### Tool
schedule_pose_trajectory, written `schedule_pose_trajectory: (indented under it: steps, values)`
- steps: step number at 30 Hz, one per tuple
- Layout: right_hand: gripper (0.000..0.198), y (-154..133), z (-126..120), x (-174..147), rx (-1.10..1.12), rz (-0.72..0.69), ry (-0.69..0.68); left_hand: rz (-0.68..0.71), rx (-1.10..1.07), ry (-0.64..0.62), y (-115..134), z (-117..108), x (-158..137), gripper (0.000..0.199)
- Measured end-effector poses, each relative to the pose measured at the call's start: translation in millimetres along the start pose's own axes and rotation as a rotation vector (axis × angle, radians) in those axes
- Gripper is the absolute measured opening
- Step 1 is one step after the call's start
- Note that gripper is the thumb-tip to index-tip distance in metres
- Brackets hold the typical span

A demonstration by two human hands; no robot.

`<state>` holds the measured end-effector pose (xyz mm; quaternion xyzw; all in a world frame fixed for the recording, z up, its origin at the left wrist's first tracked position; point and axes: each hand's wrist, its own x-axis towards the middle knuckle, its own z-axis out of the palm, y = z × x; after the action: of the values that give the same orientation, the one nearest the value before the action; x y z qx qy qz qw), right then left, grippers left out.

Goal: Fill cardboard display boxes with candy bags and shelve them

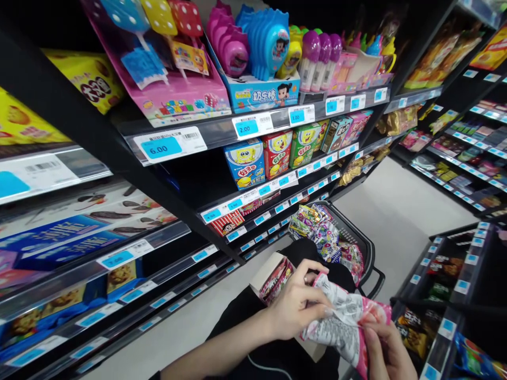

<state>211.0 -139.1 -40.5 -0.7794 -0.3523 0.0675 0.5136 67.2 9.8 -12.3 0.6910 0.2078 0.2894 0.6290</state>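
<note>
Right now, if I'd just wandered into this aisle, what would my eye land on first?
Probably the crinkled pink-and-white packet held by the left hand and right hand, low and right of centre. Next might come the white-dotted dice shapes in blue, yellow and red, above a pink display box at upper left. Beyond the hands, a black basket holds colourful packets.

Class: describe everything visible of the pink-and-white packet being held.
The packet is a shiny pouch, apparently plastic film, creased in the middle. Its visible face has a pale panel with grey print, too blurred to read, and pink edging. It is held aslant above the lap, the left hand gripping its left part, the right hand its right. Whether it is sealed is unclear.
</note>
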Motion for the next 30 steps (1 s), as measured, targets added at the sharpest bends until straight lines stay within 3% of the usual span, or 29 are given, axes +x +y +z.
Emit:
schedule_pose_trajectory:
  steps: [5,9,12,14,18,21,26,30]
  values:
    - [0.031,2.4,-12.7,7.6,0.048,-0.002,-0.212,-0.144,-0.291,-0.001,4.0,1.1,4.6,0.034]
    - [0.027,-6.0,-16.6,11.7,0.167,0.110,-0.168,-0.262,-0.261,-0.011,3.8,-0.5,8.5,0.029]
    - [0.018,-7.2,-20.2,12.4,0.199,0.072,-0.136,-0.372,-0.288,-0.092,1.1,-1.2,7.9,0.023]
    - [0.013,-4.3,-22.5,11.1,0.229,0.065,-0.144,-0.433,-0.389,-0.075,-3.0,-0.5,5.3,0.024]
    - [0.016,-1.6,-22.2,1.8,0.340,0.163,-0.149,-0.476,-0.576,-0.030,-14.4,1.8,-0.5,0.054]
    - [0.020,-6.1,-20.3,-4.7,0.417,0.241,-0.059,-0.515,-0.555,-0.093,-20.6,0.7,-2.1,0.038]
    - [0.020,-18.1,-24.2,0.1,0.445,0.145,-0.232,-0.537,-0.631,-0.250,-19.3,-4.5,-4.3,0.045]
    - [0.027,-32.4,-25.1,-1.3,0.412,0.286,-0.135,-0.504,-0.578,-0.232,-12.0,-7.5,-8.2,0.040]
